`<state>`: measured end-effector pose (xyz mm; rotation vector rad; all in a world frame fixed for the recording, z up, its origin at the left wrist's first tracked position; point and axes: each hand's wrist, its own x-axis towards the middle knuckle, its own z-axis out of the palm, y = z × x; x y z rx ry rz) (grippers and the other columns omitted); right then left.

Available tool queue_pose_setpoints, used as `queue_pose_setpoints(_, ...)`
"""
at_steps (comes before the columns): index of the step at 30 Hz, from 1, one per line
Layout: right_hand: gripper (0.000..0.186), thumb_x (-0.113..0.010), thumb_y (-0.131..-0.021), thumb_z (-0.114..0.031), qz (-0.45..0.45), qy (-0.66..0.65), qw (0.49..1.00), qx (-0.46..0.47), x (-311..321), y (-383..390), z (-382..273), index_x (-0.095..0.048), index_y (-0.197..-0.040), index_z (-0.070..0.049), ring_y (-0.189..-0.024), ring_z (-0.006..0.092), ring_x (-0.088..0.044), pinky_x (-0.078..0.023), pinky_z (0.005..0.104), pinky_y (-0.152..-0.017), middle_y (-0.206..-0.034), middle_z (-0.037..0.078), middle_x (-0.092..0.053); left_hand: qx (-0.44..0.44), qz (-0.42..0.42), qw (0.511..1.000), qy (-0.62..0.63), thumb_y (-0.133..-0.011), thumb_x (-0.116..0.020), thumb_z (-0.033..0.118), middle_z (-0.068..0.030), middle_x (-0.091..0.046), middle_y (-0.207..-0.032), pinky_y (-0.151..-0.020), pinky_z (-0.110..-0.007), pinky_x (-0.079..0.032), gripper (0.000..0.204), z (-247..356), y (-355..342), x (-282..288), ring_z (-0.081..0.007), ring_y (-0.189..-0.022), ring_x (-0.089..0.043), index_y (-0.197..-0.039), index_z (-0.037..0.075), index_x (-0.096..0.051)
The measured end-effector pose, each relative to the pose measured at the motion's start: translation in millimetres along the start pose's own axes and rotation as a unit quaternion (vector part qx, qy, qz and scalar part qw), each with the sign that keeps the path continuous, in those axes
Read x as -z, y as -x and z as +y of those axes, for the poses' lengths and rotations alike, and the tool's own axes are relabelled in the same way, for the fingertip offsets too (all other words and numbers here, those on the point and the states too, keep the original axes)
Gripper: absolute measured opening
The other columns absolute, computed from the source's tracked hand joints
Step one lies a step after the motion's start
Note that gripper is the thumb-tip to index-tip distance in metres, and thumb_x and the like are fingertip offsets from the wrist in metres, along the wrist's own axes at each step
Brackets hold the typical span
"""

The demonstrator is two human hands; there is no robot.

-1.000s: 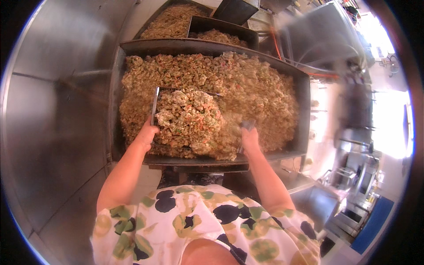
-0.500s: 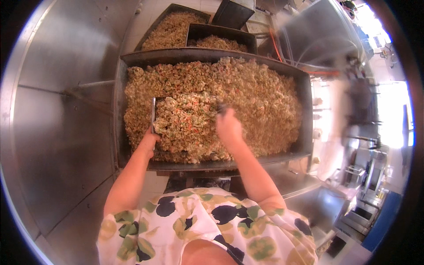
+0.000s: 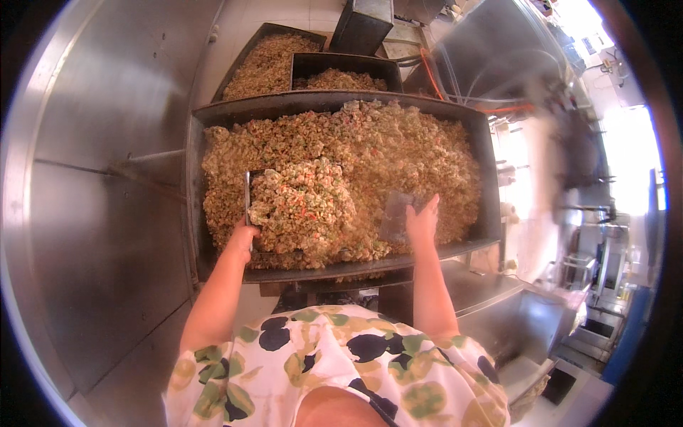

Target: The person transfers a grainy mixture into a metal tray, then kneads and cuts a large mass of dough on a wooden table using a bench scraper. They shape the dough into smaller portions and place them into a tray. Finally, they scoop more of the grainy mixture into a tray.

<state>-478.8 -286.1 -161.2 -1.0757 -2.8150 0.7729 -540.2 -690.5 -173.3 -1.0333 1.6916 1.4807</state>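
A long metal trough (image 3: 341,272) in front of me holds a deep bed of crumbly, pale brown mix (image 3: 416,153) with red and green bits. My left hand (image 3: 243,237) is closed on the left edge of a flat metal tray (image 3: 247,191), which sits in the mix with a tall heap on it. Much of the tray is hidden under that heap. Over the right part of the mix, my right hand (image 3: 422,219) grips a flat, greyish scraper (image 3: 395,215). Its blade is slightly blurred and stands apart from the tray's heap.
Behind the trough stand two smaller metal bins (image 3: 388,69) with more mix, and a tall dark metal container (image 3: 361,28). A large steel panel (image 3: 92,213) rises on the left. An orange hose (image 3: 431,73) runs at the back right, near a steel cabinet (image 3: 491,57).
My right hand has moved right and slightly nearer me with the scraper, away from the heap. The left hand stays on the tray. The whole view has shifted a little.
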Motion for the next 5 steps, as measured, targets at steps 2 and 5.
queue_pose_setpoints(2, 0.081, -0.062, -0.087, -0.04, 0.013, 0.047, 0.988, 0.146, 5, 21, -22, -0.021, -0.145, -0.002, -0.14, 0.0332, -0.021, -0.021, 0.0458, -0.113, -0.149, 0.022, -0.025, 0.018, 0.008, 1.0, 0.004, -0.066, -0.05, -0.006, -0.0108, -0.049, -0.123, -0.095, -0.043, -0.029, 0.074, -2, 1, 0, -0.0279, -0.109, -0.043, -0.138, 0.009, -0.041)
queue_pose_setpoints(5, 0.091, -0.066, -0.082, -0.048, -0.243, 0.187, 0.882, 0.359, 35, 75, -118, -0.016, -0.149, -0.013, -0.143, 0.0342, -0.014, -0.016, 0.0454, -0.115, -0.154, 0.016, -0.016, 0.028, -0.008, 1.0, 0.009, -0.067, -0.05, -0.005, -0.01, -0.047, -0.127, -0.096, -0.044, -0.028, 0.077, 4, 7, 3, -0.0278, -0.111, -0.042, -0.14, 0.012, -0.039)
